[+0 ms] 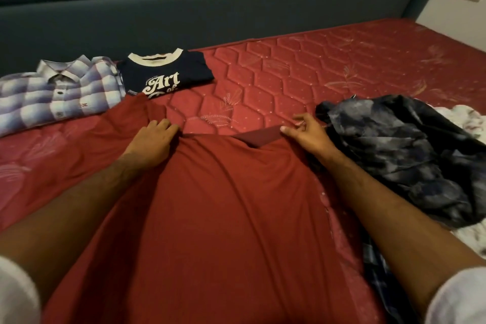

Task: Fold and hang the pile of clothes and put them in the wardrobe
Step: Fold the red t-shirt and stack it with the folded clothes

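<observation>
Near the far left corner of the mattress [302, 71] lay a folded checked shirt [57, 92] and, just beside it, a folded navy T-shirt [165, 71]. A red T-shirt [210, 205] was spread flat at the near edge; the left hand [151, 143] pressed its shoulder with relaxed fingers, and the right hand [306, 134] pinched the fabric beside the collar. A crumpled dark garment [399, 150] lay towards the right edge, near the right hand.
</observation>
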Demonstrator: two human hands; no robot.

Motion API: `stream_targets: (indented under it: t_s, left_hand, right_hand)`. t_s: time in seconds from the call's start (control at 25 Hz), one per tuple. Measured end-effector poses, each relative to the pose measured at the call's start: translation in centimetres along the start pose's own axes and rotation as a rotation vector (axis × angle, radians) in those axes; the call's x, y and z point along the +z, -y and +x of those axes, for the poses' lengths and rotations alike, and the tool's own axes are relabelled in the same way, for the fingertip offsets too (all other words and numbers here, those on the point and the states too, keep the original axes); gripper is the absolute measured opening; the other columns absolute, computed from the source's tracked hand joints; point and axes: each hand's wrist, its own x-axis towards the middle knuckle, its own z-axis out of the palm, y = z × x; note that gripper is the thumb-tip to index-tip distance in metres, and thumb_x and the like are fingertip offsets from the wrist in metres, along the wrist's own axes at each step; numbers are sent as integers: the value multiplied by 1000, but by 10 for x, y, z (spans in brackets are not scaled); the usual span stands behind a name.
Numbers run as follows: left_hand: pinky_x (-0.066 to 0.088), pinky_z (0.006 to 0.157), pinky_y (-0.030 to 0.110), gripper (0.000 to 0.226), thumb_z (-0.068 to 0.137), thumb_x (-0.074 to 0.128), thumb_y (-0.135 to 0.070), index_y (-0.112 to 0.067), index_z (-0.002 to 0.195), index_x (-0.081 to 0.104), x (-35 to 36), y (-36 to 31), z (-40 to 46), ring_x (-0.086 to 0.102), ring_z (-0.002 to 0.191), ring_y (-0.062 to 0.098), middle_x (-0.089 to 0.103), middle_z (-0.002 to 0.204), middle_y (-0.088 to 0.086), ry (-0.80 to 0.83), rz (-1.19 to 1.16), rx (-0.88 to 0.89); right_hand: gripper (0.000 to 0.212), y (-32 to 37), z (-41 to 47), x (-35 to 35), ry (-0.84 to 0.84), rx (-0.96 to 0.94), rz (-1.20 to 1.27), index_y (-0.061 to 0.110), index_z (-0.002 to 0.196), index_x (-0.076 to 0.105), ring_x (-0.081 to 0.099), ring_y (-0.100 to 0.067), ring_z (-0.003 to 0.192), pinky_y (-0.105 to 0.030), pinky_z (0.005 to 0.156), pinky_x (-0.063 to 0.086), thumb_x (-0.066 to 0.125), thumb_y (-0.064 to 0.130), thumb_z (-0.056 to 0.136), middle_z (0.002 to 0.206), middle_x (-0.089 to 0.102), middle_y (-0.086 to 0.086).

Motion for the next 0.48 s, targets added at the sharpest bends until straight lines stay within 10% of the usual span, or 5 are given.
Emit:
stream_targets:
  t_s: [0.32, 0.48]
  left_hand:
    - [43, 71, 49, 14, 83, 59, -2, -4, 97, 56, -12, 27, 8, 47, 81, 34, 51, 96, 17, -273, -112, -32]
    - [49, 89, 55, 25, 89, 52, -2, 1, 113, 57, 14, 21, 20, 57, 98, 43, 54, 110, 23, -54, -297, -175]
  right_hand:
    - [19, 8, 20, -30, 90, 185, 642, 20, 105, 74, 58, -10, 64, -20, 53, 53, 60, 9, 96, 75, 68, 1]
    - [37, -14, 33, -2, 33, 333, 681, 3, 133, 58, 60, -13, 79, -23, 64, 57, 49, -6, 99, 84, 64, -4]
